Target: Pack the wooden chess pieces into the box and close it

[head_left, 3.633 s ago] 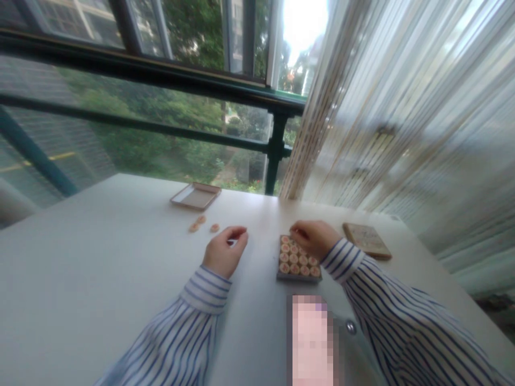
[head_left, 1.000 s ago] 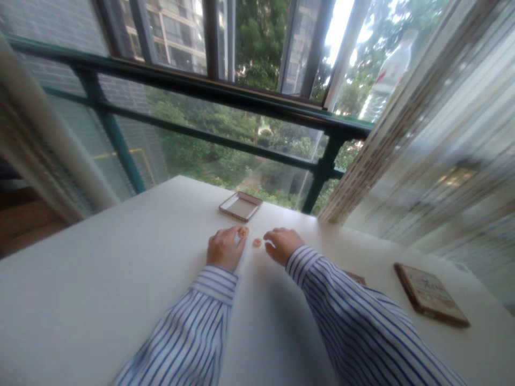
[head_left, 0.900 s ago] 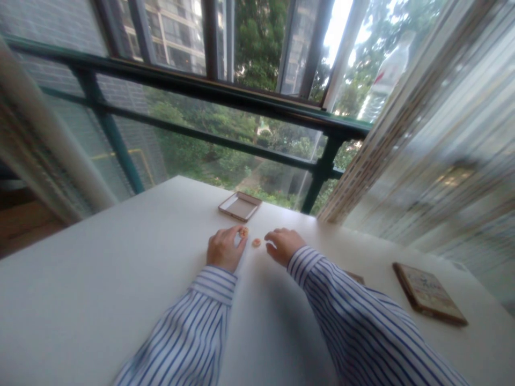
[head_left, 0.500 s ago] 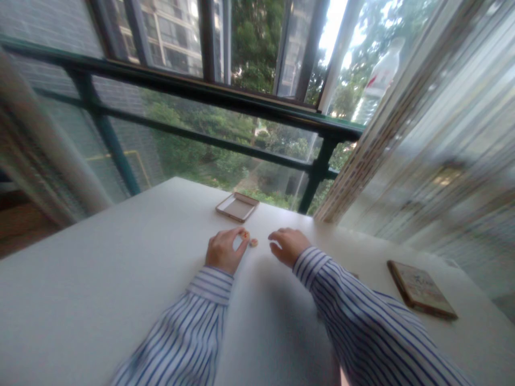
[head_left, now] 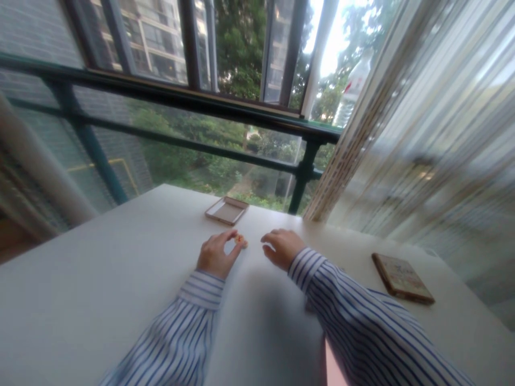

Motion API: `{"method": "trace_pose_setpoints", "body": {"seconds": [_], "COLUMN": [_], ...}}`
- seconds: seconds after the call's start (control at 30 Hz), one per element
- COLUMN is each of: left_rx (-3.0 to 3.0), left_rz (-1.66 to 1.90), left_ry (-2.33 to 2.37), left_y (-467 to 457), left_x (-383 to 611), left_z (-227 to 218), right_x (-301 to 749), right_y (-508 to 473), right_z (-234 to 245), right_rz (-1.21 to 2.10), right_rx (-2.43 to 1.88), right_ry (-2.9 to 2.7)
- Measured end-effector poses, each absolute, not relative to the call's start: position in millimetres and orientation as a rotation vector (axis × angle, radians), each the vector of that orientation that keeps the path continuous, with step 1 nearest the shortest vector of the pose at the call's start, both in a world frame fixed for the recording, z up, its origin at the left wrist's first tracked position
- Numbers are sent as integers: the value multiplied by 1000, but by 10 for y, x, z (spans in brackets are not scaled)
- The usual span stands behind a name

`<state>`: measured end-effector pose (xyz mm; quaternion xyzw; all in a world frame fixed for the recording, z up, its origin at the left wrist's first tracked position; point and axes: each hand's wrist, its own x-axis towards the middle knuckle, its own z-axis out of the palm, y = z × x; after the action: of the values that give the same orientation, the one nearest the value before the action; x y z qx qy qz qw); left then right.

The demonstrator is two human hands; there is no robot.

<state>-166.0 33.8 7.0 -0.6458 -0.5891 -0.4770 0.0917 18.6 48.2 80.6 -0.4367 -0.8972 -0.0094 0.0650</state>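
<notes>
Thumb and fingertips of my left hand (head_left: 217,253) pinch a Chinese chess piece (head_left: 239,239), a small round pale wooden disc with a red mark. A second piece (head_left: 245,244) lies just to its right, mostly covered by the held one; whether they touch, I cannot tell. My right hand (head_left: 282,247) hovers a short way to the right of the pieces. Its thumb and fingers are apart, with nothing between them. Beyond the left hand, a shallow open tray or box lid (head_left: 236,202) with a brown rim rests on the white table.
At the right of the white table (head_left: 132,268) lies a flat brown box (head_left: 403,279) with a printed top. A dark green railing (head_left: 193,145) and window stand behind the table's far edge. A curtain (head_left: 402,161) hangs at the right, with a plastic bottle (head_left: 354,86) beside it.
The view has shifted slightly to the right. The piece in my left hand now overlaps the second piece, which showed clear of it before. My right hand stays similarly posed.
</notes>
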Motion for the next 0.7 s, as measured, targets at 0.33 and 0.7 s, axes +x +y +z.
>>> {"method": "trace_pose_setpoints", "body": {"seconds": [0.33,0.7], "left_rx": [-1980,-2061], "left_rz": [-1362,-1357], "left_ry": [-1686,-1627], "left_y": [281,195], "left_x": [-1591,-1393], "left_z": [154,226], "right_x": [283,500], "right_y": [399,333], "right_z": [853,864], "right_rz": [-3,27], "right_rx": [-1307,-1332], "right_ry": [-2667,-2623]}}
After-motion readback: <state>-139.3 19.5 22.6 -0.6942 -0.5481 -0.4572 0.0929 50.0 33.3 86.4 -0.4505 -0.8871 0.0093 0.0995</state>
